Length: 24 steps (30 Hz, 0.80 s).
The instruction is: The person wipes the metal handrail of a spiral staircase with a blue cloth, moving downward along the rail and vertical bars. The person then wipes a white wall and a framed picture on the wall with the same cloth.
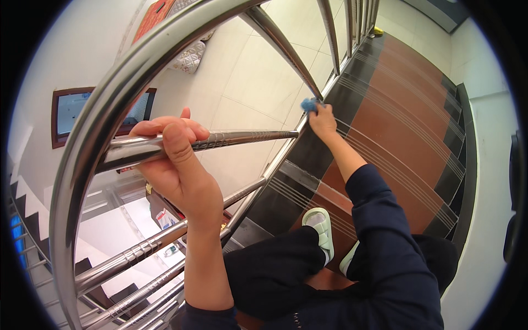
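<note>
My left hand is wrapped around the upper part of a shiny metal baluster, just below the curved metal handrail. Farther down, my right hand holds a blue cloth at the foot of another metal baluster, where it meets the bottom rail. The cloth is bunched up and partly hidden by the fingers.
Brown and black tiled stairs run along the railing, with a white wall on the right. A yellow object lies at the far end of the bottom rail. Through the balusters a lower floor shows, with a plastic bottle.
</note>
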### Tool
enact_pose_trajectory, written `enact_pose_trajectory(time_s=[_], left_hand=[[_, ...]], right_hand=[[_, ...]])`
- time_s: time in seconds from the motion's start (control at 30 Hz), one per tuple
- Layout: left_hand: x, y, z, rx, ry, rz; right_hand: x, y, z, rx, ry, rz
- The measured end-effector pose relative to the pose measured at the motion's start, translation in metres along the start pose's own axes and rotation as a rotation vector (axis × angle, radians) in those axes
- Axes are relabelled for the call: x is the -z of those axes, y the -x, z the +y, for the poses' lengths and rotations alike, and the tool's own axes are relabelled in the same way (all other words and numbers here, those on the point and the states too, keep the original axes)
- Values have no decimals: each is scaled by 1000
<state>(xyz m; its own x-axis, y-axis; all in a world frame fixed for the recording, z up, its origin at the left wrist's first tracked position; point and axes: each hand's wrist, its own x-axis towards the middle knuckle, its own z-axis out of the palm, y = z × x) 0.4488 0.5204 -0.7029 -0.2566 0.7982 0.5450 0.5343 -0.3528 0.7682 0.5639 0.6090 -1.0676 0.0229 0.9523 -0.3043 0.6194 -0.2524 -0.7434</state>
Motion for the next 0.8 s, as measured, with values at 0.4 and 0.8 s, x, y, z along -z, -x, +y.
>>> enact_pose_trajectory(time_s=[0.4, 0.8], left_hand=[[-1, 3, -6, 133, 149, -1], [81, 49, 62, -58, -191, 61]], right_hand=[[76, 102, -133, 67, -841, -256], [189, 175, -268, 576, -788, -91]])
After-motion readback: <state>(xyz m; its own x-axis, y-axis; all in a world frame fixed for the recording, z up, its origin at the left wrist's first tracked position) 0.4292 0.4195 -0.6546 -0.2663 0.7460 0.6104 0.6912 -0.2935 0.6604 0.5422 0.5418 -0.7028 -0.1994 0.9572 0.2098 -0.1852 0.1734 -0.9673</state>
